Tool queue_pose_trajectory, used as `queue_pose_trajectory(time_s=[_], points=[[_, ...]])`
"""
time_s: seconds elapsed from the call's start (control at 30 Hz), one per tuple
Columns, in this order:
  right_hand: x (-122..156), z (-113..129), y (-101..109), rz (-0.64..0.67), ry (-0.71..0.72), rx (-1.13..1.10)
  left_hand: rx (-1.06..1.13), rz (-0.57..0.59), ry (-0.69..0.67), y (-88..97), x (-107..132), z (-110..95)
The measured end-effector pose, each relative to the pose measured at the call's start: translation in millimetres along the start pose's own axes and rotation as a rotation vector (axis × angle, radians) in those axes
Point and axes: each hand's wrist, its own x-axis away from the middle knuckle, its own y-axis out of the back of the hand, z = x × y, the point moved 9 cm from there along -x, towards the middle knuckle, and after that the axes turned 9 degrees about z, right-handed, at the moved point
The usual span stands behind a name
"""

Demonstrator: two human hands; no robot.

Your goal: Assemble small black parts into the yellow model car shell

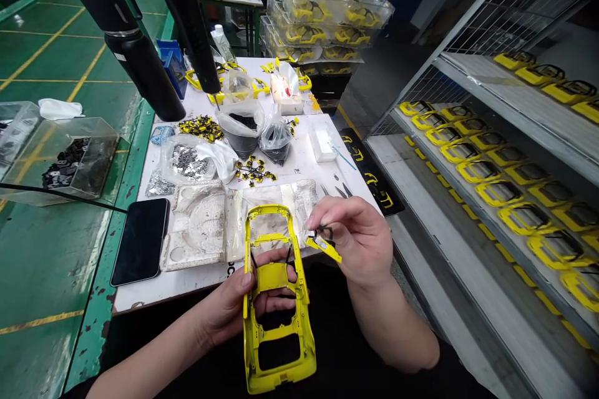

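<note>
My left hand [234, 302] grips a yellow toy car body shell [304, 324] from its left side, thumb on the frame and fingers passing beneath its openings. The shell is tilted up in front of me, its hollow inside showing. Right of the shell, my right hand [362, 237] pinches a small yellow car part with a black loop [327, 248] between thumb and fingers. This part is apart from the shell, close to its upper right edge. Behind the shell, a whitish foam block [201, 224] lies on the table [182, 283].
Bags of black parts [241, 128] and silvery pieces [187, 162] stand behind the foam, near yellow-black parts [255, 169]. A phone [140, 240] lies left; a black bottle [140, 53] stands beyond it. Tweezers [344, 190] lie right. A shelf rack [449, 68] holds rows of yellow shells.
</note>
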Motion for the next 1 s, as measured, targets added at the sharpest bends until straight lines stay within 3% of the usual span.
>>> queue_pose_trajectory(time_s=[0.27,0.53,1.0], points=[[10.2,-19.5,10.6,-0.101,-0.141,-0.015,-0.019,0.000,0.019,-1.3,-0.9,-1.9],[10.6,-19.0,13.9,-0.115,-0.117,0.006,-0.035,0.006,0.022,-1.9,0.5,-1.0],[15.6,-27.3,19.4,-0.149,-0.205,0.018,-0.020,0.009,0.021,-7.2,-0.5,-2.6]])
